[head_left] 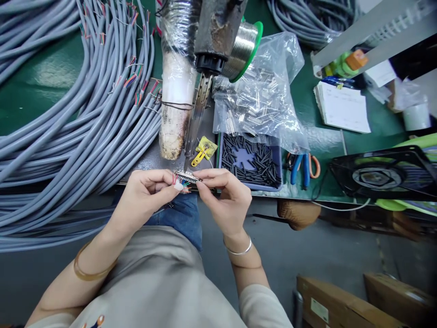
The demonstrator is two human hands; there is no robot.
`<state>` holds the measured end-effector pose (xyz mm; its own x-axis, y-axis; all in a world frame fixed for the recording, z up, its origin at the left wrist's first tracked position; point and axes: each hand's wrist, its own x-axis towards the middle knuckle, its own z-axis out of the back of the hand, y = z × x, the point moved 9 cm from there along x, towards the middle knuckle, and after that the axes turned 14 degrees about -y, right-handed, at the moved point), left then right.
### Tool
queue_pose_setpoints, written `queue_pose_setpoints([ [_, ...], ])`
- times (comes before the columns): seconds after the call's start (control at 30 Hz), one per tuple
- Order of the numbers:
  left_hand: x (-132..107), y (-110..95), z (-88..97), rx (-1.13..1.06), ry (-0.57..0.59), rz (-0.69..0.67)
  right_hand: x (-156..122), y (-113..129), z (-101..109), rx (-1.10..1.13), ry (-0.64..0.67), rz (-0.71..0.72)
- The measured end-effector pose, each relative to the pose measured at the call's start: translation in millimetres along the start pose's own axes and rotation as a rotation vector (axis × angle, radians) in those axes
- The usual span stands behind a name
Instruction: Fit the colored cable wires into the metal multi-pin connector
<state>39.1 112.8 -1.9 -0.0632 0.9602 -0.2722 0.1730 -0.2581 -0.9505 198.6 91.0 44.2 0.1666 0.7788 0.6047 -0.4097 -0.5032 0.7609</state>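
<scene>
My left hand (145, 193) and my right hand (227, 198) meet at the table's front edge, both pinched on a small metal connector (187, 176) with coloured wires (183, 184) fanning out under it. The left fingertips grip the wire side, the right fingertips the connector's right end. Just above the connector hangs the tip of a fixed soldering iron (196, 116), beside a plastic-wrapped tube (175, 91) and a spool of solder wire (244, 48).
Many grey cables (85, 114) loop over the green table's left half. A blue tray of black tubing pieces (251, 160), a bag of metal parts (262, 95), blue-handled cutters (302, 167), a notepad (343, 107) and a fan (378, 175) lie right. Cardboard boxes (341, 303) stand on the floor.
</scene>
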Motion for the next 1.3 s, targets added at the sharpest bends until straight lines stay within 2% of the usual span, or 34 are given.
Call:
queue_pose_setpoints([
  [0.07,-0.4,1.1,1.7,-0.011,-0.017,0.003,-0.7,0.4,-1.3,-0.008,0.0,-0.001],
  [0.27,-1.4,0.2,7.8,0.05,-0.119,-0.085,-7.0,18.5,-4.6,-0.125,-0.031,0.2],
  [0.4,0.8,2.2,10.3,0.058,-0.148,-0.112,-5.3,15.6,-3.9,-0.117,-0.057,0.193],
  [0.87,2.9,-7.9,7.1,0.166,-0.161,-0.151,1.2,10.2,-4.2,-0.085,-0.024,0.148],
  [1.17,1.0,-15.6,8.5,0.189,-0.155,-0.191,3.4,20.0,-4.7,-0.134,-0.014,0.245],
  [1.3,4.0,-8.6,7.8,0.2,-0.119,-0.158,-2.9,28.5,-5.7,-0.205,0.015,0.341],
])
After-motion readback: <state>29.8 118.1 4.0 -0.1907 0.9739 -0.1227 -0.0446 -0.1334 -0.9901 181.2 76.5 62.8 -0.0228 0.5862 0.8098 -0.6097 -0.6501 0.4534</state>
